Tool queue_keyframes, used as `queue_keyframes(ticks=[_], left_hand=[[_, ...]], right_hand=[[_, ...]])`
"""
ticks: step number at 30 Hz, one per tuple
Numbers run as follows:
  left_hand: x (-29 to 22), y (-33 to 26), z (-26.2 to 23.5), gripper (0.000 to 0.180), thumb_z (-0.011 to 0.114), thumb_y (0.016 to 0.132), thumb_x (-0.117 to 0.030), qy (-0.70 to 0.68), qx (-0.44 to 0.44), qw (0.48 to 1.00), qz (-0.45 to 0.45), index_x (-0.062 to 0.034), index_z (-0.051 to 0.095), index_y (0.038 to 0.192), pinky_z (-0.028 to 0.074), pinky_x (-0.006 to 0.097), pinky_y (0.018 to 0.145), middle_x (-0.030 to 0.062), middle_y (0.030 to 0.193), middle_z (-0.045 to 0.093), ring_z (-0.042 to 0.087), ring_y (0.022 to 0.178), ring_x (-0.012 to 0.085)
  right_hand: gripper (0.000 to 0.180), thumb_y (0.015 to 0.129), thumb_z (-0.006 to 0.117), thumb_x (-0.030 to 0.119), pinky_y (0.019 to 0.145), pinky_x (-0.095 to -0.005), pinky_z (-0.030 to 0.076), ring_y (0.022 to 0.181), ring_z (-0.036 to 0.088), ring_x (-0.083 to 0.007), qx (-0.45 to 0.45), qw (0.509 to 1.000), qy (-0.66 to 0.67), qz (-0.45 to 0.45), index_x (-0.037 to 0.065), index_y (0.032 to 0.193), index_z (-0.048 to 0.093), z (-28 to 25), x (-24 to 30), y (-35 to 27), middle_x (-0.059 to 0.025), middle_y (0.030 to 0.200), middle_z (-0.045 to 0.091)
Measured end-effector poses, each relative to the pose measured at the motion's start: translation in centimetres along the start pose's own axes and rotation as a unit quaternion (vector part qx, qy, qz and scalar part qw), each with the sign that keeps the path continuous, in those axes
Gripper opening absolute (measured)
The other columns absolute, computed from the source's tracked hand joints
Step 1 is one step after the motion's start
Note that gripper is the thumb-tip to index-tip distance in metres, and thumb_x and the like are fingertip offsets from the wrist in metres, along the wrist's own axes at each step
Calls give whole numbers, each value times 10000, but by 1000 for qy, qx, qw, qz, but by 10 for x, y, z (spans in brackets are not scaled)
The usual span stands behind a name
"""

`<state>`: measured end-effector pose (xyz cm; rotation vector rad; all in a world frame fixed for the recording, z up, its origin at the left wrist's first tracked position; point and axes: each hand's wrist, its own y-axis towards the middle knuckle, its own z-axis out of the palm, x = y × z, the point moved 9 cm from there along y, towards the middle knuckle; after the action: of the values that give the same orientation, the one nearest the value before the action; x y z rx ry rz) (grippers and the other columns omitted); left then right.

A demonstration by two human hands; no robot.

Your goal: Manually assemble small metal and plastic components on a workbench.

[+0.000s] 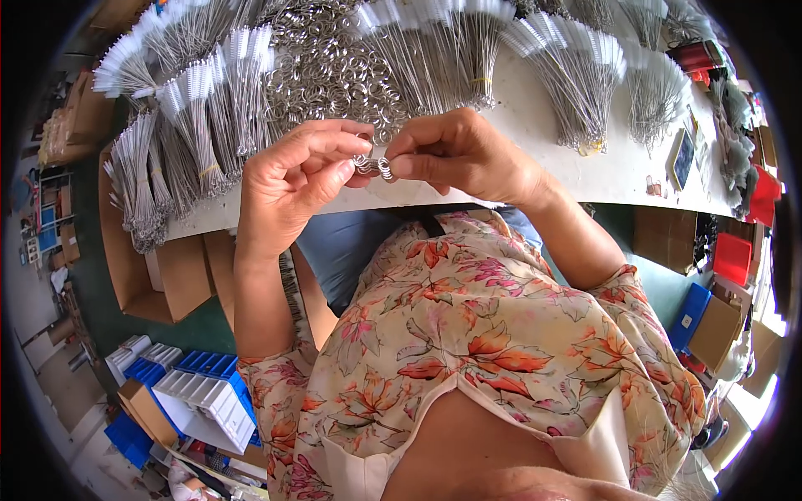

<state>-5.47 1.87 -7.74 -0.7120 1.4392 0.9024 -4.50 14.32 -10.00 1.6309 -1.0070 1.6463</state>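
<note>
The left hand (292,171) and right hand (468,159) are meeting over the bench (618,179) near its front edge, upper middle of the frame, and each grip is pinching part of a little clump of metal rings (385,167) between thumb and fingers, though I can't tell if they're linking up. A big messy heap (330,75) of loose ones is sitting just beyond, top middle, with bundles of brushes (576,79) lying on both sides. Lower left, some bins (200,409) are sitting near a cardboard box (185,280).
</note>
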Motion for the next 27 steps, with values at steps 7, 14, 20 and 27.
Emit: queue_keyframes(ticks=[7,14,20,27], left_hand=[[-5,7,10,189,544,804,63,-11,0,999,49,42,597,985,548,282,749,166,1039,581,609,860,149],[-45,2,12,302,568,752,129,63,-112,969,210,126,524,1051,534,279,759,207,1014,591,625,866,211],[-84,3,20,256,587,734,128,140,-131,934,301,129,567,989,545,278,719,218,992,596,638,835,233],[-86,10,19,282,604,721,121,186,-110,932,290,114,579,1002,539,271,723,193,988,606,639,818,215]], right_hand=[[171,851,603,197,493,-200,370,525,449,-49,11,995,93,37,33,862,650,-3,-4,-3,16,679,586],[184,831,630,210,481,-182,345,535,427,-32,-76,980,184,-11,35,885,649,-23,25,-6,19,663,565],[151,825,641,177,471,-167,342,528,427,-13,-117,971,188,-88,29,843,657,-25,60,-3,35,649,563],[142,803,665,180,464,-175,364,527,452,-21,-98,982,129,-99,41,832,660,-24,64,-1,22,655,588]])
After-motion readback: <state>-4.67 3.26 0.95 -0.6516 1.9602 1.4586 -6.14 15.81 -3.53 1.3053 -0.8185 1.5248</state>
